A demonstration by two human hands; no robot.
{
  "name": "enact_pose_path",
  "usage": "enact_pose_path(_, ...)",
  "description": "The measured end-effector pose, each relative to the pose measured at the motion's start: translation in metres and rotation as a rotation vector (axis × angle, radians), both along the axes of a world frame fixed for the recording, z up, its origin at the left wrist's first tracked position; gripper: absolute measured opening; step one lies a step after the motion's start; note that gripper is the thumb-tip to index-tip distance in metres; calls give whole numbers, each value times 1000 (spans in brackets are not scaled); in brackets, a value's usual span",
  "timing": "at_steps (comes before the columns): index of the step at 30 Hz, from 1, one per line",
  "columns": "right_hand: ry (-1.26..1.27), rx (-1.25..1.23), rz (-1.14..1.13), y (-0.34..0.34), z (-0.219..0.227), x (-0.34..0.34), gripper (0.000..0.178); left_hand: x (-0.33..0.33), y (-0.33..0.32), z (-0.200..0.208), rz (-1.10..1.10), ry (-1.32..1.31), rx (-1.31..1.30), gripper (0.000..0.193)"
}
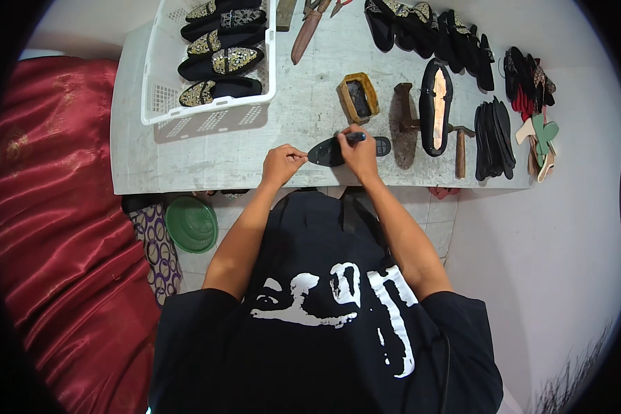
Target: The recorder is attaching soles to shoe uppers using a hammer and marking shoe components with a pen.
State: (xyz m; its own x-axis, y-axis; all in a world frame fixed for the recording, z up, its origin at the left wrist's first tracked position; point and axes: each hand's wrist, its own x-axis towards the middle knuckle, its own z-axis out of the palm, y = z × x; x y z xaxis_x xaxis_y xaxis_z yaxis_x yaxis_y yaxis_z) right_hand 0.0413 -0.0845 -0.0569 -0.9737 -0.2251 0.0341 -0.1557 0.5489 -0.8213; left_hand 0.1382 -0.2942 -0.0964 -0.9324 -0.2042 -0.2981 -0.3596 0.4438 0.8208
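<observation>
A black shoe sole lies flat on the pale worktable, close to its front edge. My left hand pinches the sole's pointed toe end between thumb and fingers. Over the sole's middle, my right hand is closed round a dark pen-like tool with a blue end. That hand covers part of the sole, and the patterned heel end shows on its right. Just beyond the right hand stands a small yellowish tub with dark residue inside.
A white plastic basket of black shoes with glittery uppers stands at left. On the right are an upturned shoe, a wooden-handled hammer and stacked black soles. More shoes line the back, near pliers.
</observation>
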Motion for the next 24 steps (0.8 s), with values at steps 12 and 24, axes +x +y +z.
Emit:
enact_pose_path(12,100,81,376,-22,9,27,10,0,-1,-1,-12,-11,-4,14)
enact_pose_path(24,277,108,207,-11,13,4,12,2,4,1,12,0,-21,30)
